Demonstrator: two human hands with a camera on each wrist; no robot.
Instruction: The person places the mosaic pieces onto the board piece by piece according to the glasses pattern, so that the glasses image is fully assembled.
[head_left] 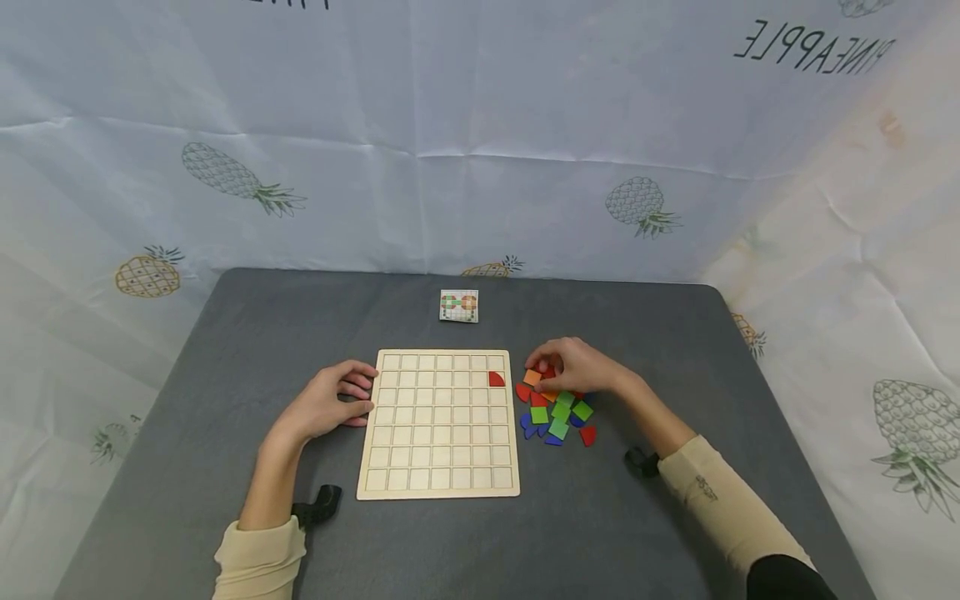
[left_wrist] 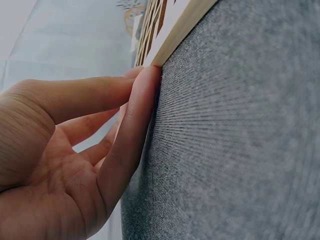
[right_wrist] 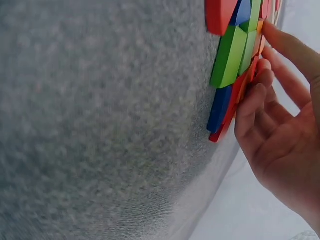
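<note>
A pale sheet printed with pineapples (head_left: 480, 150) hangs behind and beside a grey felt-covered table (head_left: 225, 350), and the word PINEAPPLE shows mirrored at the upper right.

On the middle of the table lies a wooden grid board (head_left: 441, 450), flat, its cells bare except for 1 red quarter-round piece (head_left: 496, 379) seated in the right-hand column, second row from the far edge. Beyond the board, well apart from it, a small pattern card (head_left: 458, 306) lies face up.

Just beside the board's right edge sits a loose pile of coloured pieces (head_left: 558, 414): green squares, blue and red rounded shapes, and orange ones, some overlapping. 1 red piece (head_left: 588, 435) lies slightly apart at the near right of the pile.

The left hand (head_left: 330, 404) rests on the felt against the board's left edge. In the left wrist view its fingers (left_wrist: 135, 115) lie straight and relaxed, tips touching the board's wooden rim (left_wrist: 175, 32); it holds nothing.

The right hand (head_left: 573, 367) is over the far end of the pile, fingers bent down onto the pieces. An orange square (head_left: 532, 377) lies at its fingertips, and in the right wrist view the fingertips (right_wrist: 257, 97) press on red and orange pieces at the pile's edge. Whether they actually pinch a piece cannot be told.
</note>
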